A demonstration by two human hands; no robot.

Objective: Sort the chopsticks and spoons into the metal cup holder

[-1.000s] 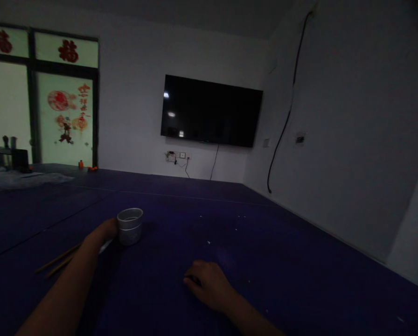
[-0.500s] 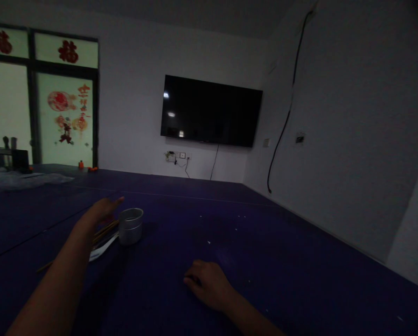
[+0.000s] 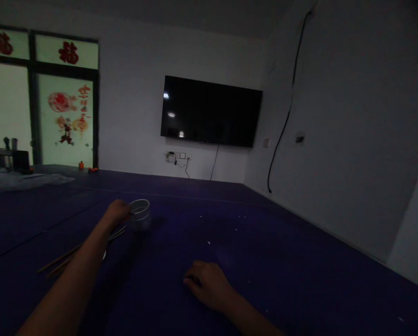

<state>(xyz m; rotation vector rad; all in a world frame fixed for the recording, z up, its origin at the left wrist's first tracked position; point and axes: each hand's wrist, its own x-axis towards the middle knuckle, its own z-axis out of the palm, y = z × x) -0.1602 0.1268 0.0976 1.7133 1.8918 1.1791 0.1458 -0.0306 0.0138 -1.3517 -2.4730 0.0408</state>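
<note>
A grey metal-looking cup (image 3: 141,221) is over the purple tabletop, left of the middle. My left hand (image 3: 118,212) is closed on its left rim, and the fingertips are partly hidden by the cup. Under my left forearm lie several thin wooden chopstick-like sticks (image 3: 59,258). Beside them a white spoon-like piece (image 3: 104,255) shows only in part. My right hand (image 3: 206,282) rests on the table nearer to me, its fingers loosely curled in with nothing visible in them.
Small white scraps (image 3: 209,242) dot the purple table (image 3: 300,270). Clear plastic sheeting (image 3: 27,181) and a black holder (image 3: 19,159) stand at the far left, with small orange items (image 3: 81,165) near the back edge. A television (image 3: 211,112) hangs on the wall.
My left hand has come down onto the cup and gripped its rim. The cup has shifted right and away from me, off the sticks and white piece. My right hand has stayed still.
</note>
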